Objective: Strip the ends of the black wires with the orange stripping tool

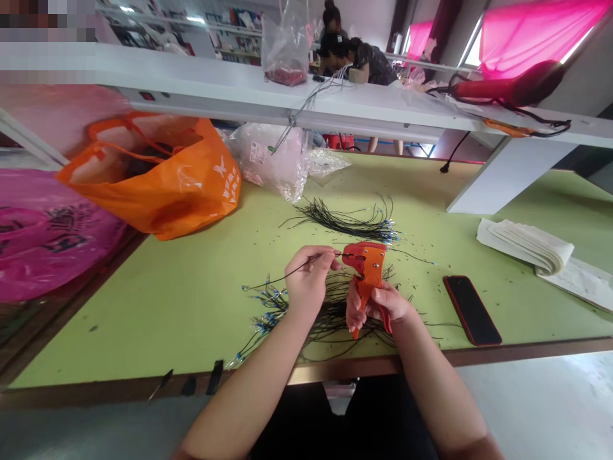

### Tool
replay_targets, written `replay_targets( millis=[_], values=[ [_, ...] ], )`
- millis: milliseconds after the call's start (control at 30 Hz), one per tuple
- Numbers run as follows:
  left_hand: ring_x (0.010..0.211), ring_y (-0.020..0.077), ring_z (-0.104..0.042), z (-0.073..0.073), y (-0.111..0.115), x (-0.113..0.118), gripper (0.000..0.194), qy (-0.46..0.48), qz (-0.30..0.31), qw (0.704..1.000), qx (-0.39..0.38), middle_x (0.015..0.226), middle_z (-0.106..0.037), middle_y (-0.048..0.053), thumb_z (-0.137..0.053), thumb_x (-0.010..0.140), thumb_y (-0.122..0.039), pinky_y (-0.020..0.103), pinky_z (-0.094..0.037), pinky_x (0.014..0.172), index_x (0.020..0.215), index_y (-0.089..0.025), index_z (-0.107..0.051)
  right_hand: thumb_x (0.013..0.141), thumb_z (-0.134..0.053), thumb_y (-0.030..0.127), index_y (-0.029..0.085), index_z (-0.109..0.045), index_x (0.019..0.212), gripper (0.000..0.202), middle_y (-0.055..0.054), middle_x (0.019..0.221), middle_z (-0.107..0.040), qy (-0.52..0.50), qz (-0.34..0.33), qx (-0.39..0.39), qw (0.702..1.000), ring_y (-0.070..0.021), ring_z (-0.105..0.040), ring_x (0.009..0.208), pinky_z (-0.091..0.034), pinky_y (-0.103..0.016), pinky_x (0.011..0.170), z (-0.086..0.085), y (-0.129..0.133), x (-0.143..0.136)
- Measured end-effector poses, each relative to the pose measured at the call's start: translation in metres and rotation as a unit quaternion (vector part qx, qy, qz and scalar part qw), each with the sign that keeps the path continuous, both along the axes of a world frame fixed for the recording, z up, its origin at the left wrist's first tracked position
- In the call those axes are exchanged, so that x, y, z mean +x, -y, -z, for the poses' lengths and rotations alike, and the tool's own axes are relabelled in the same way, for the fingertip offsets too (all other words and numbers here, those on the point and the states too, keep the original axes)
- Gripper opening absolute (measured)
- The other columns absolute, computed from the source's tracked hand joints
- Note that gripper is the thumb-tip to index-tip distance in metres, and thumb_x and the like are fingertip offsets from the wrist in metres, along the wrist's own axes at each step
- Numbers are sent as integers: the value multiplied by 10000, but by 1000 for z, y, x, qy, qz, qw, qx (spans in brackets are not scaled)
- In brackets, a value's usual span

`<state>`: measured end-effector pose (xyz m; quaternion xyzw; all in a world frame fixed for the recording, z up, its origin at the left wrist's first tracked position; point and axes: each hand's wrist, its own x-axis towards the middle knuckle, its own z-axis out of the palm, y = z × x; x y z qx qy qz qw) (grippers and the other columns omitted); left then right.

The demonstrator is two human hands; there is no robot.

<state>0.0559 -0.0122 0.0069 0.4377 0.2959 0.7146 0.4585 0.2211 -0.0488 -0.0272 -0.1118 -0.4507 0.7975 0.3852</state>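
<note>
Between its thumb and fingers, my left hand (pixel 311 275) pinches a thin black wire (pixel 272 281), whose one end reaches the jaws of a wire stripper. That orange and red wire stripper (pixel 371 265) is in my right hand (pixel 380 305), its fingers round the handles. Beneath and around both hands lies a pile of black wires (pixel 330 322), with blue and silvery ends at the left. Beyond the tool is a second bundle of black wires (pixel 347 220), its blue ends at the right. Small dark scraps are scattered on the green tabletop (pixel 191 306).
A phone (pixel 472 310) and folded papers (pixel 527 249) lie at the right. An orange bag (pixel 167 185), a pink bag (pixel 52 236) and clear plastic bags (pixel 272 156) are at the left and back. A white shelf (pixel 215 83) crosses above the table. People are beyond it.
</note>
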Motion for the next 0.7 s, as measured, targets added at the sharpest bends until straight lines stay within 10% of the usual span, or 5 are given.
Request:
replay_targets(
  millis=[700],
  values=[
    [552,109,-639,-2,0,1,305,13,-16,1000,-10,734,-748,34,-888,736,-438,232,-545,560,764,-174,-737,834,-743,670,186,-522,755,538,73,532,-499,-4,18,10,1000,-94,-496,399,-514,-236,443,1,1,-9]
  ],
)
